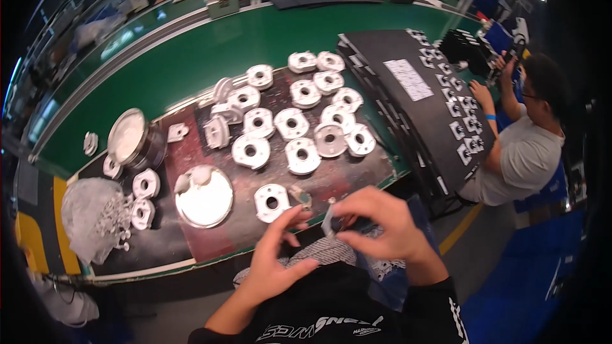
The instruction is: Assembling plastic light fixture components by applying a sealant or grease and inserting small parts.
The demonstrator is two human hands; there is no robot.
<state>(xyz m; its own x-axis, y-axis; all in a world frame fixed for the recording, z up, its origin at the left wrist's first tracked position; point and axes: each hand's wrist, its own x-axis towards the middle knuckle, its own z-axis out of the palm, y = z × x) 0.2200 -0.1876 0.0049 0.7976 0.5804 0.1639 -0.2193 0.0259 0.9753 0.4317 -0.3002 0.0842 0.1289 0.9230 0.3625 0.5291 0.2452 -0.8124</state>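
My right hand (386, 223) is closed in a pinch around a small pale grey piece (328, 223) with a dark part beside it, just off the table's near edge. I cannot make out its kind. To its left, my left hand (277, 258) is open, thumb and fingers apart, with nothing in it. Beyond the left fingertips lies a white flanged part with a round centre hole (272, 202). Several more such parts, like this one (303, 156), spread over the dark, stained board (255, 178).
Left of my hands are a round white lid (204, 207) with lumps on it, an open can (131, 137) and a clear bag (89, 216) of small white pieces. Stacked black boards (382, 51) stand at the right, where a person (526, 140) works. A green surface (268, 35) lies behind.
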